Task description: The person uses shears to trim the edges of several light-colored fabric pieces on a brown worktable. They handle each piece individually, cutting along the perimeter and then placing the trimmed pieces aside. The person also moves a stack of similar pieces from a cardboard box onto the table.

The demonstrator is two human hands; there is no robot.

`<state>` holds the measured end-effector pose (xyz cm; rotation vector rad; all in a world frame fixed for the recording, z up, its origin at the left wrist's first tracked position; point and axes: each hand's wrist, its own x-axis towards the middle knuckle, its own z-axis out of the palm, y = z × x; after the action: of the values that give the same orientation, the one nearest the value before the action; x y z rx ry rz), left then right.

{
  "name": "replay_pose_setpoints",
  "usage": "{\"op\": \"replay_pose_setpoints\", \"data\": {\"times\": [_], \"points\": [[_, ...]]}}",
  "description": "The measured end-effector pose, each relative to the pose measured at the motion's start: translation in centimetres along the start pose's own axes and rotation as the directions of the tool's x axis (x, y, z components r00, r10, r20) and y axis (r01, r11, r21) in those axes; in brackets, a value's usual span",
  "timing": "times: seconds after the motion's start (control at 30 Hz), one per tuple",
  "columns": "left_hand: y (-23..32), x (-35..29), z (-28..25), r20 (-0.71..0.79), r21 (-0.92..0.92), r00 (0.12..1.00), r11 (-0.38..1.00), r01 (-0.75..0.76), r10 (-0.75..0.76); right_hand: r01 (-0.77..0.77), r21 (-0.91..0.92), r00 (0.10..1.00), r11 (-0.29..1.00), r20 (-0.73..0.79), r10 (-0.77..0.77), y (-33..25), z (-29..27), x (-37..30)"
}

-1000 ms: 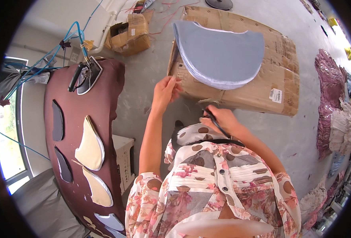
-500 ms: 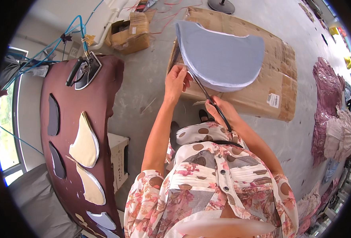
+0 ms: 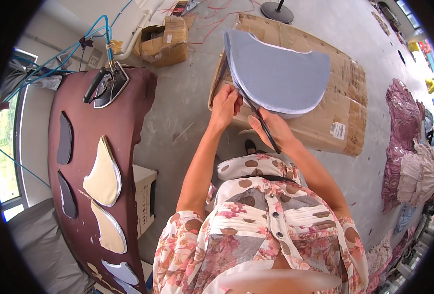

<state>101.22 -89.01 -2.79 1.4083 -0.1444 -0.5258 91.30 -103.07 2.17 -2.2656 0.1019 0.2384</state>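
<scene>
A stack of curved blue-grey fabric pieces [image 3: 280, 73] with white edges lies over the near left part of a large cardboard box [image 3: 347, 98]. My left hand [image 3: 225, 104] is closed at the left lower edge of the fabric, its fingers pinching that edge near the scissor tips. In my right hand [image 3: 275, 128] is a pair of dark scissors [image 3: 266, 128], the handles partly hidden by my fingers. The blades run up and left along the fabric's white edge, close to my left fingers. Whether the blades are parted cannot be made out.
At left, a brown padded ironing table [image 3: 79, 161] bears an iron [image 3: 110, 87] with blue hoses, cream pieces [image 3: 104, 176] and dark pieces [image 3: 65, 139]. A small open carton [image 3: 165, 44] stands beyond. Plastic-wrapped garments [image 3: 398, 142] lie at right. A round black base [image 3: 277, 12] stands at the back.
The scissors and my right hand have shifted slightly up and left along the fabric edge. My left hand keeps its hold there. The whole view has shifted a little.
</scene>
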Motion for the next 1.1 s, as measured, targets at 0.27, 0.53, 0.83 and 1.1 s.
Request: {"op": "replay_pose_setpoints", "data": {"times": [0.27,0.53,0.83,1.1], "points": [[0.2,-0.2,0.1,-0.001,-0.02,0.999,0.999,-0.038,0.038,0.026,0.086,0.995,0.996,-0.1,-0.017,0.6,1.5,-0.5],[0.9,-0.2,-0.1,-0.004,0.013,0.999,0.999,-0.043,0.043,0.065,0.122,0.987,0.99,-0.155,-0.045,0.6,2.3,1.5],[1.6,0.2,-0.6,0.035,0.085,0.999,0.996,-0.033,0.031,-0.091,0.359,0.99,0.929,-0.068,0.123,-2.0,2.1,2.6],[1.3,0.2,-1.0,0.035,0.04,0.999,0.999,0.0,-0.001,-0.205,0.352,0.969,0.913,-0.058,0.24,-2.2,3.1,2.3]]}}
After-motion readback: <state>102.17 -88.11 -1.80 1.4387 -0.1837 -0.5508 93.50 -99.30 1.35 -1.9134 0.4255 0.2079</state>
